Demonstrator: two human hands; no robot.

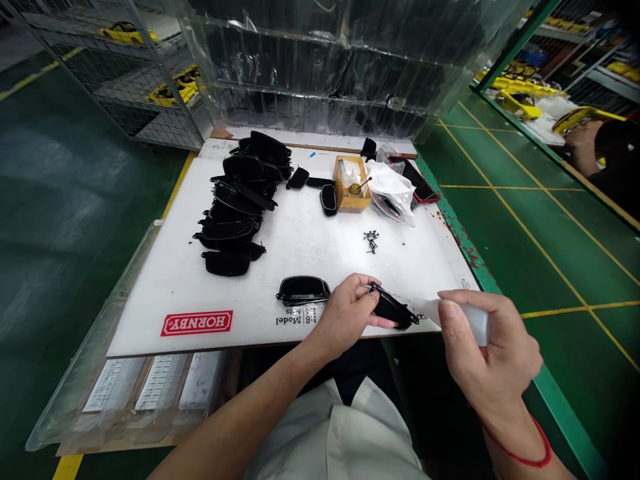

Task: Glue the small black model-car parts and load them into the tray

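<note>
My left hand [353, 307] grips a flat black plastic part [393, 308] with small tabs at its ends, near the table's front edge. In my right hand [487, 347] is a whitish translucent bottle [475, 323] with a tapered nozzle. Its tip points left toward the right end of the black part; whether it touches cannot be seen. Just left of my left hand lies a similar black part [303, 289]. Beyond my hands is a small heap of black screws [371, 241].
A pile of black parts [235, 200] covers the table's left side. A wooden box [351, 200] holding small items stands at the back, beside a white plastic bag [393, 190] and a phone [420, 183]. Racks of yellow model cars [127, 32] stand around; a person's arm [583, 147] is far right.
</note>
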